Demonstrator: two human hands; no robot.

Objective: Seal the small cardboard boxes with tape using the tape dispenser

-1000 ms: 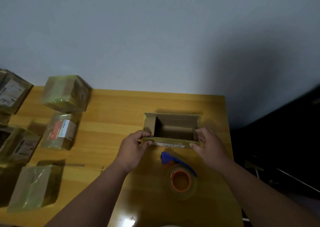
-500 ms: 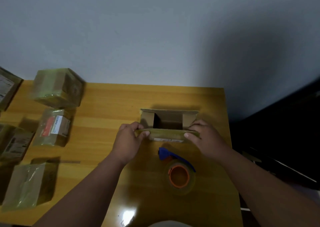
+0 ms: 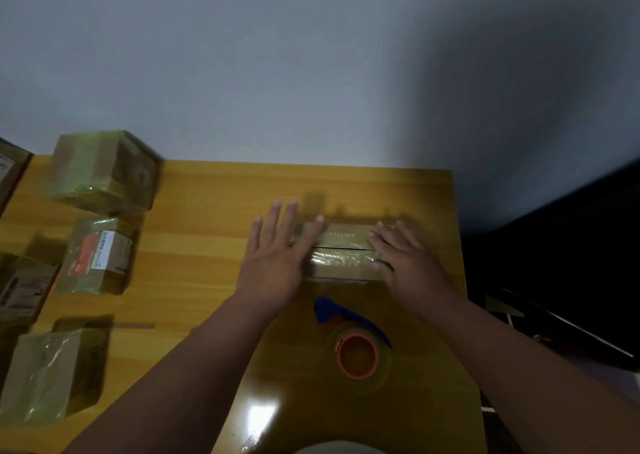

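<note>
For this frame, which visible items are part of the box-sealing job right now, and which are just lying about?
In use: small cardboard box, flaps closed under left hand and right hand; tape dispenser beside it, untouched.

Lying about: wrapped boxes at left; wooden table.

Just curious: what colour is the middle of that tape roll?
Orange; the tape dispenser has a blue handle. Head view shows it best.

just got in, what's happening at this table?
A person is closing a small box on the table. Both flaps are folded down and meet at a seam with no fresh tape across it. The left hand and right hand press flat on its two ends. The tape dispenser lies untouched just in front of it. Several wrapped boxes sit off to the left.
</note>
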